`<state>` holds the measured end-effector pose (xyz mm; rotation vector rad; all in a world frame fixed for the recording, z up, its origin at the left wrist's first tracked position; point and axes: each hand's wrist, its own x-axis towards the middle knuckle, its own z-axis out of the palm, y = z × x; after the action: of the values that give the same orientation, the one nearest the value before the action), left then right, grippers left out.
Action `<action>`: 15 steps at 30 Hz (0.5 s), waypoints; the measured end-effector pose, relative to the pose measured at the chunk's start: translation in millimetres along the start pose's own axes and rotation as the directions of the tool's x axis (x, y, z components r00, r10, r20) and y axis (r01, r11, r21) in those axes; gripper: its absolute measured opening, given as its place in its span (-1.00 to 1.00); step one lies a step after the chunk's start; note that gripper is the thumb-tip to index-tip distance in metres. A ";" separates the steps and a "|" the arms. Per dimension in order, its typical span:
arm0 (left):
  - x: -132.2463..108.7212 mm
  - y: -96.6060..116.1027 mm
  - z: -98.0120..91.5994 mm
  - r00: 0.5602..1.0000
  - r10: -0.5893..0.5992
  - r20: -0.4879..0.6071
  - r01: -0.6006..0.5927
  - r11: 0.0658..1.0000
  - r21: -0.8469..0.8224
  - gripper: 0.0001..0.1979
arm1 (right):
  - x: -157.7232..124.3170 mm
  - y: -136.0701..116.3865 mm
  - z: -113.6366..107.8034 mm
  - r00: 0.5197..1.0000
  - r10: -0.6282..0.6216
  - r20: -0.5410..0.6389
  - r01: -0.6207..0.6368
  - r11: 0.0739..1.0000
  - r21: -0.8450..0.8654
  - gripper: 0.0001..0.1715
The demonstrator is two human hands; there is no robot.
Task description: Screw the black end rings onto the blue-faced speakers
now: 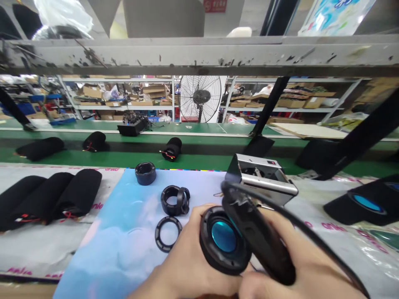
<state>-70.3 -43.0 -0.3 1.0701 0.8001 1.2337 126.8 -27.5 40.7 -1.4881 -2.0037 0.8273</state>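
Note:
At the lower middle, my left hand (190, 253) is wrapped round a black round speaker part (224, 236) with a shiny blue centre. My right hand (299, 249) grips a black handheld tool (258, 236) with a cable, its body tilted across the right side of the speaker part. The tool's tip is too blurred to tell whether it touches. Just left of my left hand lies a flat black ring (168, 218). Behind it are black ring parts (166, 201), one leaning on another, and a further black ring (145, 176) stands farther back.
A silver and black device (264, 182) sits behind my right hand. Black fabric-covered cylinders (77, 193) lie at left, and another (173, 148) on the green surface (202, 155). At far right is a black cylinder with blue discs (358, 203). A metal beam (187, 54) crosses above.

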 end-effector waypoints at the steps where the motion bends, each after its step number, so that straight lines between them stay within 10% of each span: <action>1: -0.5 -1.1 -0.7 0.999 -0.032 -0.027 0.033 0.999 0.038 -0.05 | 2.4 -3.4 -3.8 1.000 0.011 0.002 -0.011 0.998 0.060 -0.23; 9: -5.6 -7.2 -3.9 1.000 -0.026 -0.004 0.026 0.998 0.064 0.01 | 2.3 -25.2 -5.8 0.967 0.251 0.042 -0.255 0.946 0.200 -0.11; 15: -6.6 -13.8 -5.1 1.000 0.000 0.028 0.001 0.999 -0.039 0.11 | 6.1 -10.5 -10.2 0.993 -0.032 0.115 0.032 0.999 0.002 -0.15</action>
<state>-71.6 -48.4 -15.4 1.0535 0.7521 1.2266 125.5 -22.1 55.6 -1.4335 -2.1051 0.9192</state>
